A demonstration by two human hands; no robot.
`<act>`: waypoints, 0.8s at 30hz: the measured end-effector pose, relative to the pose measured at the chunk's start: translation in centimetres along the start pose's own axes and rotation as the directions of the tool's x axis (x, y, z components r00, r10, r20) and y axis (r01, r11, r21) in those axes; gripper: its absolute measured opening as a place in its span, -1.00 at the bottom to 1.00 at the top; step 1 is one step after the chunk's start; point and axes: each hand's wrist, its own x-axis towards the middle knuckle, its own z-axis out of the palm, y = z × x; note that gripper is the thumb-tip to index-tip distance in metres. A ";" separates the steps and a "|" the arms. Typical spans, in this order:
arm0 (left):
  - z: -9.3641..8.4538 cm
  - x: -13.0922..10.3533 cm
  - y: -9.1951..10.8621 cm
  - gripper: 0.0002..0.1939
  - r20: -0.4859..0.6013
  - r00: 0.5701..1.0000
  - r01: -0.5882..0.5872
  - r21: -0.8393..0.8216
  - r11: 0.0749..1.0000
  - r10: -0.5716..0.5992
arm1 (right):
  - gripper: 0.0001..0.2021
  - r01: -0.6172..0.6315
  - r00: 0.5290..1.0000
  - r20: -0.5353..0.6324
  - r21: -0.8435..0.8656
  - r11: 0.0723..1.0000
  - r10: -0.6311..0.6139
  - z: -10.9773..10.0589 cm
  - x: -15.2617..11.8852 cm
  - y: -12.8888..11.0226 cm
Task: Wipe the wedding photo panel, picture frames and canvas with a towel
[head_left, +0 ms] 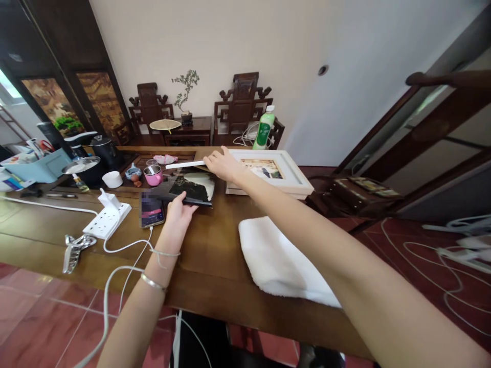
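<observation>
My left hand (180, 210) grips the near edge of a dark, flat book-like item (194, 188) with a black and pale picture on it, thumb on top. Beyond it, my right hand (221, 164) is closed on the right end of a thin white strip-like object (184, 165), which reaches left above the dark item. A white picture frame (293, 176) lies just right of my right hand, partly covered by my forearm. Left of the dark item sits a phone (152, 210) with a lit screen and a plugged cable.
A folded white towel (274, 260) lies under my right forearm. A white power strip (107, 220), silver clip (72, 250) and cables are at left. Farther back stand a pink cup (153, 176), a kettle (105, 151), a blue bin (42, 166) and a green bottle (264, 129).
</observation>
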 end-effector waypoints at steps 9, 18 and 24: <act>1.0 2.2 -1.8 -0.85 0.026 0.999 -0.033 0.136 0.990 0.030 | -0.57 -0.035 0.999 0.012 0.053 0.998 0.034 0.4 -0.3 -2.4; 0.5 5.4 -3.1 -0.77 -0.026 1.000 0.018 0.211 0.977 -0.013 | -0.58 0.037 0.999 0.022 0.110 0.993 -0.040 1.3 -2.5 -4.2; 0.6 7.2 -4.1 -0.73 0.004 0.997 0.075 0.274 0.959 -0.079 | -0.62 0.070 0.991 0.097 0.194 0.978 -0.091 2.5 -3.6 -3.9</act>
